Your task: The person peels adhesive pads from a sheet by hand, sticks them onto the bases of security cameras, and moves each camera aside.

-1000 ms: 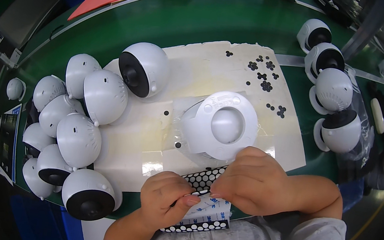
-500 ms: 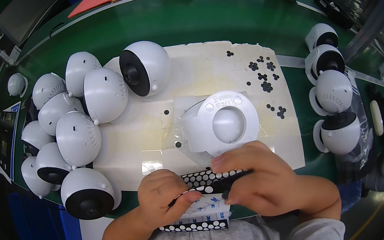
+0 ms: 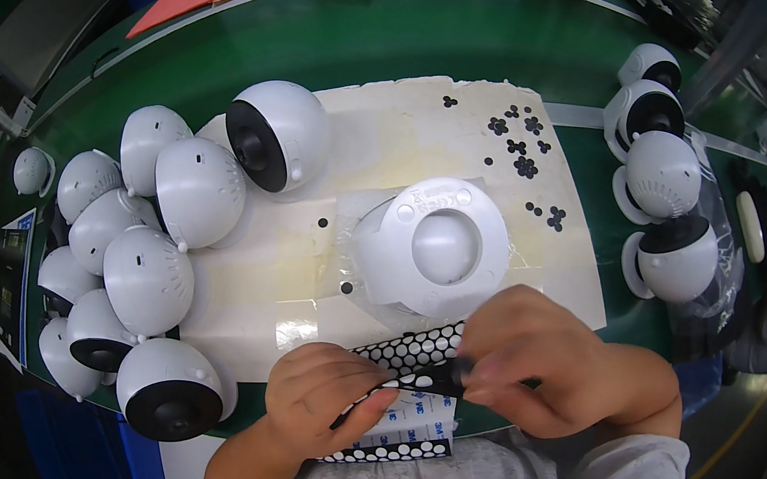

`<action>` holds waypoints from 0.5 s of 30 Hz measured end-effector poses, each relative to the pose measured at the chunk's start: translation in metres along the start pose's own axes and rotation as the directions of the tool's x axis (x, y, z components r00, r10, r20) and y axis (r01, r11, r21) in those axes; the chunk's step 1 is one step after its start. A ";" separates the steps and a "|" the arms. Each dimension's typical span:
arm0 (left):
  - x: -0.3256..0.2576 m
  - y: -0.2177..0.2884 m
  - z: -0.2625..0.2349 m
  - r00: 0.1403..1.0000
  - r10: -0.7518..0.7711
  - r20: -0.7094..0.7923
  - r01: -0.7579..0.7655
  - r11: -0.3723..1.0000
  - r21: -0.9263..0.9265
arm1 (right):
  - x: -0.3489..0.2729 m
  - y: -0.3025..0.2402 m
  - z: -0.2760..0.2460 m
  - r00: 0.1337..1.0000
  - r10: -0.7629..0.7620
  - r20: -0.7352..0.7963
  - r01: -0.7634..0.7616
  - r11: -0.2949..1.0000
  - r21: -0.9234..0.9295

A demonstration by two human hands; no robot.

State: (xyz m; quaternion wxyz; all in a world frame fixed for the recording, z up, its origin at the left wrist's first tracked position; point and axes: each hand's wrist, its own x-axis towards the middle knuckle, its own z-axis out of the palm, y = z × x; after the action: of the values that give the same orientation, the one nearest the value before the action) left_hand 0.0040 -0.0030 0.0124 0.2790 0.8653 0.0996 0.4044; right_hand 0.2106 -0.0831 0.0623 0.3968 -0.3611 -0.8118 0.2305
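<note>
Since a moment ago the right hand [image 3: 554, 370] has drawn back from the white dome [image 3: 433, 246] toward the person's body and now sits lower, over the near end of the dotted sheet [image 3: 410, 351]. Its fingers are curled and pinched on what looks like a thin dark tool at that sheet, though motion blur hides the exact grip. The left hand [image 3: 322, 397] has hardly shifted; its fingers are bent, with the thumb and forefinger pressed on the lower part of the same sheet, which lies between the two hands and runs under the left fingers. Just beyond the right fingertips stands the white dome, on the pale mat [image 3: 400, 141]. Loose black dots [image 3: 520, 149] lie on the mat well past the dome. To the left of the left hand, white round shells [image 3: 149, 276] are crowded together.
</note>
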 end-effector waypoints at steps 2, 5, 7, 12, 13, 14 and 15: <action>0.001 0.001 -0.001 1.000 -0.005 0.002 0.005 1.000 -0.015 | 0.003 -0.003 0.007 0.959 0.089 -0.268 -0.055 0.990 0.133; 0.001 0.002 -0.003 1.000 -0.015 0.025 0.016 1.000 -0.023 | 0.000 -0.002 0.016 0.969 0.203 -0.143 -0.185 0.974 0.129; 0.003 0.004 -0.002 0.997 -0.079 0.020 0.082 0.982 -0.171 | -0.002 -0.001 0.017 0.982 0.134 -0.136 -0.129 0.990 0.050; 0.004 0.002 -0.002 0.973 -0.215 0.081 0.229 0.942 -0.246 | -0.003 0.005 0.021 0.989 -0.087 -0.123 0.077 0.994 -0.082; 0.002 -0.001 -0.002 0.973 -0.213 0.088 0.228 0.944 -0.239 | -0.002 0.004 0.023 0.986 -0.013 -0.167 0.003 0.998 -0.062; 0.002 0.001 -0.002 0.972 -0.217 0.087 0.232 0.943 -0.238 | 0.000 0.002 0.024 0.976 0.061 -0.211 -0.071 0.997 -0.040; 0.003 0.003 -0.002 0.975 -0.219 0.048 0.224 0.944 -0.242 | 0.001 0.001 0.021 0.976 0.062 -0.209 -0.071 0.997 -0.038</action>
State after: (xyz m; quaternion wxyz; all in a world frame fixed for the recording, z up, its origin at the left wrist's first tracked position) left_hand 0.0042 -0.0036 0.0175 0.4286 0.8114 0.1426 0.3710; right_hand 0.1937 -0.0832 0.0502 0.4634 -0.4191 -0.7583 0.1861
